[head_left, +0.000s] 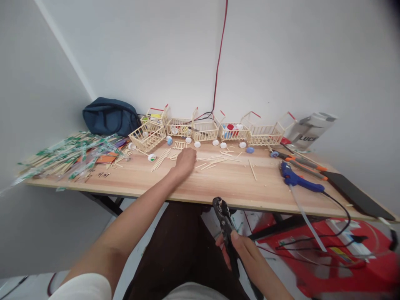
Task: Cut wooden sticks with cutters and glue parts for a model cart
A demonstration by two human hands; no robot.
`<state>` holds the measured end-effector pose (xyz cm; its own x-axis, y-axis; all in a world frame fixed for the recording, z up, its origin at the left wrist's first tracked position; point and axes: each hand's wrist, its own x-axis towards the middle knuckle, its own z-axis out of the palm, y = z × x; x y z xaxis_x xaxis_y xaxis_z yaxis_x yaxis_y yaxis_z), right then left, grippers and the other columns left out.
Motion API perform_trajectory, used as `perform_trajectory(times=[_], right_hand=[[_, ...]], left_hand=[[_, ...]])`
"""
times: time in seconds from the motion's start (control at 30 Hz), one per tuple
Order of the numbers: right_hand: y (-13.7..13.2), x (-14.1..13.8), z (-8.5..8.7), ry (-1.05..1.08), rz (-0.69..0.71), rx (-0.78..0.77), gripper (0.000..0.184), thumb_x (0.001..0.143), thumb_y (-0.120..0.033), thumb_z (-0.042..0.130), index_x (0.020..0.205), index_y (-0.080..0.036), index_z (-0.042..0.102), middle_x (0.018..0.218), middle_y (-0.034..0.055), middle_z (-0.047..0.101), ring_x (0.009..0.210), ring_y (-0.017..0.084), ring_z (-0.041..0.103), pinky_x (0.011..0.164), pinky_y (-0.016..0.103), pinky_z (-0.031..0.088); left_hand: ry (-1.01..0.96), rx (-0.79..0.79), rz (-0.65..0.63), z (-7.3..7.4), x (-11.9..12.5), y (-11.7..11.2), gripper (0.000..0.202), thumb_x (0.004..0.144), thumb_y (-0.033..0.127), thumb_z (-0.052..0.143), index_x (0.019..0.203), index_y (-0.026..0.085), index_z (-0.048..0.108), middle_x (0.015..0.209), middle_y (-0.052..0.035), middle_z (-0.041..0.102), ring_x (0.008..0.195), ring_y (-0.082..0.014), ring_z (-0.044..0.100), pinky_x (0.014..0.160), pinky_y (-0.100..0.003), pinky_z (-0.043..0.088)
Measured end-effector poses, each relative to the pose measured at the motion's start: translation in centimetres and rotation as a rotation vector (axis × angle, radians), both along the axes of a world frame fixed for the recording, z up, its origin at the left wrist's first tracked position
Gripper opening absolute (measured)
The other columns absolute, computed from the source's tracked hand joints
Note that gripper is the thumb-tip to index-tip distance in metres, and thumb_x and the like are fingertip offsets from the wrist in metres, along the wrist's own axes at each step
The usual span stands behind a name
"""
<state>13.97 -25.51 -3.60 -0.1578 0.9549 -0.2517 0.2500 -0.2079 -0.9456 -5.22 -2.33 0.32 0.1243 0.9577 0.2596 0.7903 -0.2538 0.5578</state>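
My left hand [186,160] rests on the table [231,187] among the loose wooden sticks [161,159], its fingers curled downward. What its fingertips hold, if anything, is hidden behind the hand. Below the table's front edge, my right hand [242,250] grips a pair of dark pliers [223,216] by the handles, jaws pointing up. A small ladder-like stick panel [180,145] lies just beyond my left hand. Behind it stand several little stick carts with red handles, such as one cart [204,131] with white round wheels [197,144].
Wrapped stick bundles [68,156] cover the left end, with a blue bag [111,116] behind. On the right lie a blue glue gun [300,181], orange-handled tools [308,164] and a black flat object [359,196]. A red stool [331,254] with cables stands below.
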Motion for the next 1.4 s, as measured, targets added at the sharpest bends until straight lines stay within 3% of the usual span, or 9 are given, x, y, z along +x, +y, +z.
perform_trajectory(times=[0.17,0.3,0.43,0.57,0.73,0.87,0.97,1.2,1.4], right_hand=[[1.3,1.1,0.1,-0.026,-0.071,-0.006,0.059,0.083,-0.070,0.041,0.085,-0.016,0.065,0.053,0.0001,0.054,0.052,0.017,0.054,0.053,0.029,0.044],[4.7,1.5,1.5,0.031,-0.093,0.131,0.052,0.082,-0.063,0.051,0.092,-0.014,0.065,0.057,-0.0010,0.052,0.056,0.015,0.052,0.055,0.028,0.041],[8.7,0.3,3.8,-0.007,-0.208,0.328,0.044,0.080,-0.058,0.059,0.076,-0.015,0.064,0.062,-0.0002,0.053,0.063,0.014,0.052,0.062,0.027,0.042],[10.9,-1.3,5.1,-0.041,-0.155,0.368,0.040,0.076,-0.054,0.063,0.082,-0.015,0.063,0.064,-0.0010,0.055,0.062,0.014,0.050,0.061,0.026,0.042],[10.8,-1.6,4.4,-0.029,-0.123,0.371,0.036,0.075,-0.051,0.064,0.080,-0.015,0.063,0.069,0.0000,0.057,0.064,0.014,0.050,0.061,0.025,0.041],[10.4,-1.1,4.4,0.051,-0.112,0.294,0.036,0.076,-0.050,0.064,0.075,-0.015,0.061,0.063,-0.0016,0.054,0.060,0.012,0.048,0.057,0.025,0.039],[10.3,-1.0,4.8,0.116,-0.119,0.251,0.035,0.074,-0.049,0.066,0.072,-0.015,0.059,0.061,-0.0020,0.053,0.059,0.012,0.048,0.058,0.025,0.039],[10.2,-1.1,5.1,0.190,-0.028,0.227,0.030,0.078,-0.044,0.065,0.072,-0.016,0.059,0.063,-0.0016,0.054,0.062,0.013,0.050,0.060,0.025,0.040],[10.1,-1.1,5.5,0.172,0.007,0.220,0.028,0.078,-0.043,0.064,0.073,-0.016,0.058,0.061,-0.0020,0.054,0.059,0.012,0.050,0.059,0.026,0.040]], left_hand=[[-0.189,-0.035,-0.033,0.2,-1.5,-1.9,0.010,0.077,0.022,0.058,0.070,0.014,0.058,0.077,-0.0068,0.066,0.072,-0.0159,0.056,0.065,-0.026,0.039],[-0.920,-0.448,-0.279,0.3,-1.9,-5.7,0.026,0.072,0.034,0.068,0.079,0.014,0.053,0.072,-0.0045,0.066,0.056,-0.0085,0.053,0.055,-0.021,0.038],[-1.207,-0.701,-0.318,0.5,-0.6,-9.5,0.042,0.059,0.035,0.082,0.080,0.014,0.052,0.066,-0.0009,0.064,0.054,-0.0056,0.053,0.054,-0.017,0.039],[-1.198,-0.769,-0.357,0.6,0.8,-11.7,0.041,0.061,0.038,0.081,0.079,0.013,0.054,0.065,-0.0014,0.065,0.052,-0.0060,0.054,0.052,-0.017,0.040],[-1.151,-0.805,-0.375,0.4,1.0,-12.3,0.037,0.064,0.039,0.080,0.078,0.011,0.060,0.067,-0.0044,0.067,0.054,-0.0083,0.058,0.051,-0.019,0.041],[-1.156,-0.840,-0.499,0.2,0.4,-12.8,0.036,0.073,0.042,0.073,0.083,0.008,0.067,0.084,-0.0114,0.071,0.068,-0.0112,0.064,0.063,-0.021,0.048],[-1.132,-0.800,-0.562,0.2,0.1,-13.5,0.036,0.073,0.035,0.075,0.098,0.010,0.069,0.097,-0.0135,0.072,0.080,-0.0141,0.066,0.074,-0.025,0.050],[-1.061,-0.600,-0.428,0.5,0.6,-14.5,0.026,0.073,0.029,0.074,0.089,0.009,0.072,0.082,-0.0106,0.074,0.069,-0.0141,0.066,0.067,-0.025,0.050],[-1.047,-0.564,-0.396,0.0,0.8,-14.8,0.025,0.075,0.030,0.071,0.087,0.009,0.071,0.078,-0.0096,0.074,0.065,-0.0128,0.065,0.061,-0.022,0.049]])
